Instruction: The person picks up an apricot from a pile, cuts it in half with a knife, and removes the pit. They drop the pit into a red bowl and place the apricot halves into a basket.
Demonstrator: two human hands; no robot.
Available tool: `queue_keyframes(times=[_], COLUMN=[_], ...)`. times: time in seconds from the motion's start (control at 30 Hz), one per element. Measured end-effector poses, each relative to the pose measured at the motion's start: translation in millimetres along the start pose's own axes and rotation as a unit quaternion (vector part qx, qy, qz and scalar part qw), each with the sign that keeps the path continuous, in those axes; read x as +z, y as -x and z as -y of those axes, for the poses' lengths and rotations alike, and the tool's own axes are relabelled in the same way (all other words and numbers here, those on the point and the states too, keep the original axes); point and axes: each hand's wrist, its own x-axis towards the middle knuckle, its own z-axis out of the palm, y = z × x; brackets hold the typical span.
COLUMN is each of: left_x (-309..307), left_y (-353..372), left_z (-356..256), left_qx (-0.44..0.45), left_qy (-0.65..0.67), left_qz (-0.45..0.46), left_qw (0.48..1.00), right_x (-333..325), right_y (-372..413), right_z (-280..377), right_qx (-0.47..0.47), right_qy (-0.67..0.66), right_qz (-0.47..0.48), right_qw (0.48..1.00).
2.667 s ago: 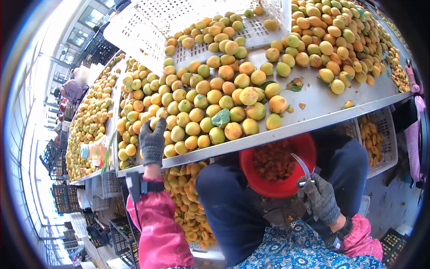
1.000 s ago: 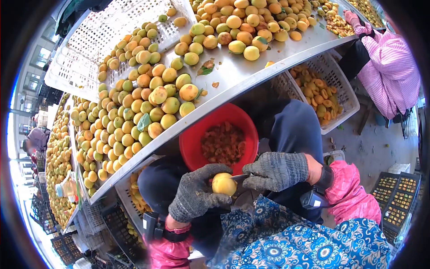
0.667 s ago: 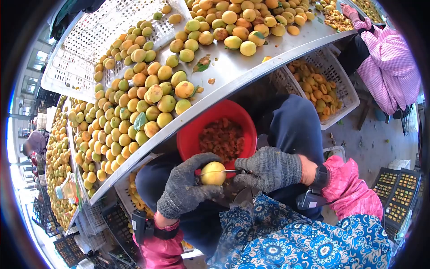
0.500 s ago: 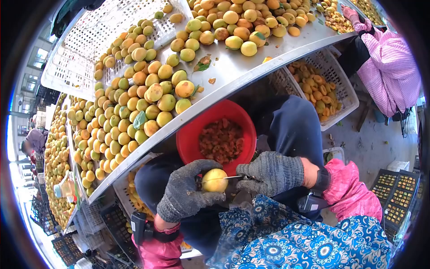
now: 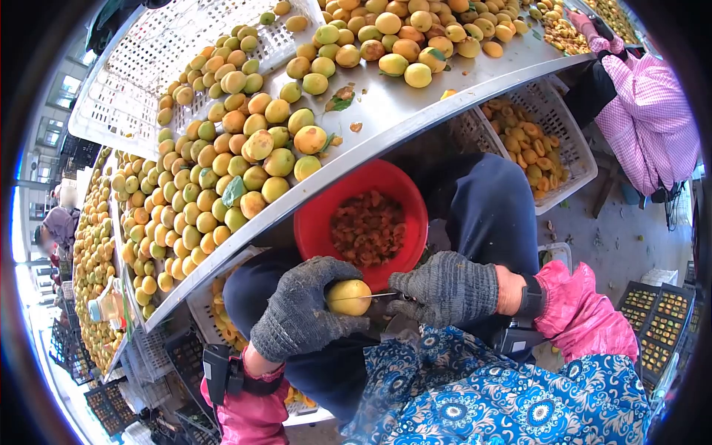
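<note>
My left hand, in a grey knit glove, is closed around a yellow apricot above my lap. My right hand, gloved alike, grips a small knife whose thin blade lies against the apricot's right side. Its handle is mostly hidden in the fingers. Just beyond both hands stands a red basin holding reddish-brown scraps, possibly pits; I cannot make them out exactly.
A metal table heaped with whole apricots runs across ahead, a white crate tipped on it. Below right, another crate holds halved apricots. A person in a pink checked sleeve works at far right. Black trays hold fruit.
My left hand has rolled a little, and the apricot sits turned and slightly left in it. The knife blade stays against the fruit; the view has shifted slightly.
</note>
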Motion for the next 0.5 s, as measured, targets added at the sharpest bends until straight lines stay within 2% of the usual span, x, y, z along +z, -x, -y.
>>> queue_keyframes(times=[0.1,0.17,0.2,0.27,0.33,0.4,0.47,0.5], left_x=[8,14,16,18,20,22,23,21], left_y=[0,-2,-4,-5,-5,-4,-2,2], left_z=[4,8,9,13,7,4,2,5], left_qx=[0.024,0.071,0.075,0.054,0.057,0.064,0.077,0.079], left_qy=[-0.028,-0.163,-0.163,-0.062,-0.064,-0.065,-0.252,-0.252], left_qz=[0.028,0.002,-0.001,-0.024,-0.033,-0.041,-0.076,-0.077], left_qw=[0.999,0.984,0.984,0.996,0.996,0.995,0.962,0.961], right_x=[-9,-16,-21,-30,-33,-38,-46,-49], right_y=[-4,-4,-5,-1,3,8,20,25], right_z=[2,5,6,4,6,12,15,15], right_qx=[-0.004,0.014,0.028,0.039,0.051,0.093,0.101,0.106], right_qy=[0.033,0.052,0.073,0.061,0.042,0.061,0.07,0.075], right_qz=[0.042,0.052,0.066,0.055,0.043,0.072,0.057,0.044], right_qw=[0.999,0.997,0.995,0.996,0.997,0.991,0.991,0.991])
